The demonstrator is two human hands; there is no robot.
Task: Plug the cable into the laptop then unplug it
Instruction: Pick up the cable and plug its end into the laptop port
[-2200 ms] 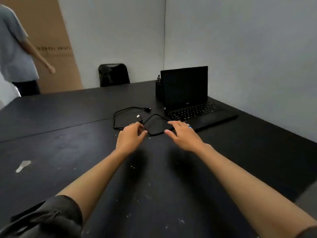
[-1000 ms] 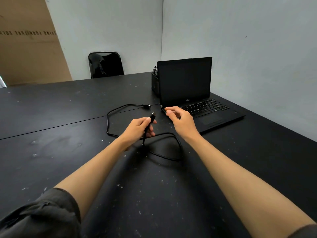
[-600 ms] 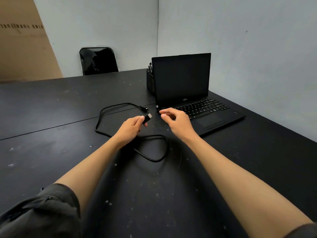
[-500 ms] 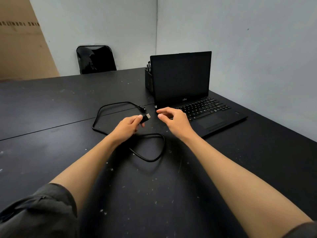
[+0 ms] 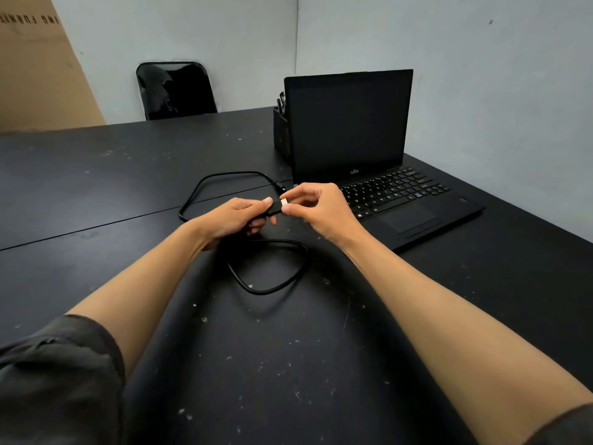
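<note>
An open black laptop [image 5: 394, 200] with a dark screen stands on the black table at the right. A black cable [image 5: 266, 289] lies in loops on the table left of it. My left hand [image 5: 234, 218] holds the cable's black plug [image 5: 276, 206] just above the table, its metal tip pointing right. My right hand [image 5: 321, 207] pinches that metal tip between thumb and forefinger, close to the laptop's left front corner. The cable's other end [image 5: 279, 187] lies on the table beside the laptop's left edge.
A black holder with pens [image 5: 281, 133] stands behind the laptop's left side. A black chair [image 5: 175, 89] is at the table's far edge. A brown board [image 5: 38, 69] leans on the wall at far left. The grey wall runs close along the table's right side.
My left hand picked the plug up off the table and carried it right. My right hand came off the laptop's corner and closed its fingertips on the plug's tip.
</note>
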